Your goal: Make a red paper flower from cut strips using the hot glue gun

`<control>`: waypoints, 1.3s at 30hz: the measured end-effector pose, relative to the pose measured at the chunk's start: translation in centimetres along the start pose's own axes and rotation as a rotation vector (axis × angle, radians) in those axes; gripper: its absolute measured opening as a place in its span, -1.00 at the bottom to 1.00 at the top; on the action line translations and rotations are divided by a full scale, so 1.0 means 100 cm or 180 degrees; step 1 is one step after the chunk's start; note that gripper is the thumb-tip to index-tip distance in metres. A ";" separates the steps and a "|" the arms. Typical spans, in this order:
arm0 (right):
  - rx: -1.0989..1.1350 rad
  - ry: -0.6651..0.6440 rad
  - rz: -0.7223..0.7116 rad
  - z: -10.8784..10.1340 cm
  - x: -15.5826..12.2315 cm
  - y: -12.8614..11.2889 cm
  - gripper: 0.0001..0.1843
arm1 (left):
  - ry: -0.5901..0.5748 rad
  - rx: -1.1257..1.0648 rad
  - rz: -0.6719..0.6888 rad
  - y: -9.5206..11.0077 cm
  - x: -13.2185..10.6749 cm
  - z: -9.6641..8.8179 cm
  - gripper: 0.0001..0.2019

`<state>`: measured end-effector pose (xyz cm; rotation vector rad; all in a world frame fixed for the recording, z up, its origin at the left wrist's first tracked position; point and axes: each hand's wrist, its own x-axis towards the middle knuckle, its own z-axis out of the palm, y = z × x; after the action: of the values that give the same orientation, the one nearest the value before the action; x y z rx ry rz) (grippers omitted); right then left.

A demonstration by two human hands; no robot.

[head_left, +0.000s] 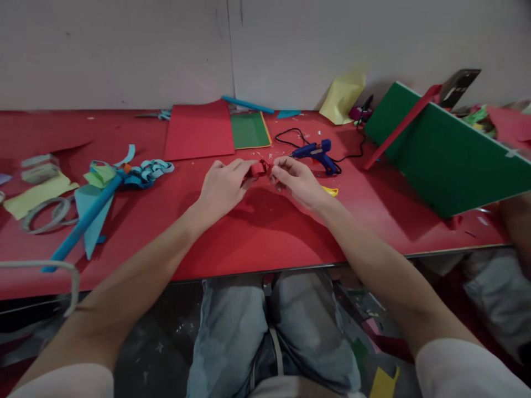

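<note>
Both my hands meet over the middle of the red table (257, 243). My left hand (224, 185) and my right hand (296, 179) pinch a small folded piece of red paper (260, 167) between their fingertips, holding it just above the table top. A blue glue gun (317, 153) with a black cord lies right behind my right hand. A small yellow scrap (331, 191) shows by my right wrist.
A red sheet (199, 131) and a green sheet (249, 130) lie at the back. A light-blue paper chain (147, 171) and a blue paper stick (85, 221) lie at the left, with tape rings (45, 213). A large green board (443, 149) leans at the right. Another person's arm (518, 221) is at the right edge.
</note>
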<state>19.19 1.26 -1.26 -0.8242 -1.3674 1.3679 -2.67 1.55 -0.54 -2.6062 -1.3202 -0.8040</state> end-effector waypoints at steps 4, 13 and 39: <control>-0.0277 0.0343 -0.0102 0.002 0.003 0.005 -0.42 | -0.0129 0.0325 0.0110 0.000 -0.001 -0.004 -0.57; 0.0077 0.0896 0.0168 -0.012 0.009 0.005 -0.66 | -0.0242 0.0414 0.0030 -0.005 0.000 -0.001 -0.44; -0.1262 0.0271 -0.1315 -0.014 0.000 -0.001 -0.63 | 0.0172 -0.0644 -0.0001 -0.005 0.001 -0.004 -0.24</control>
<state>20.54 1.62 -1.33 -0.7862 -1.6582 0.7474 -3.17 1.86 -0.23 -2.7122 -1.2868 -1.0513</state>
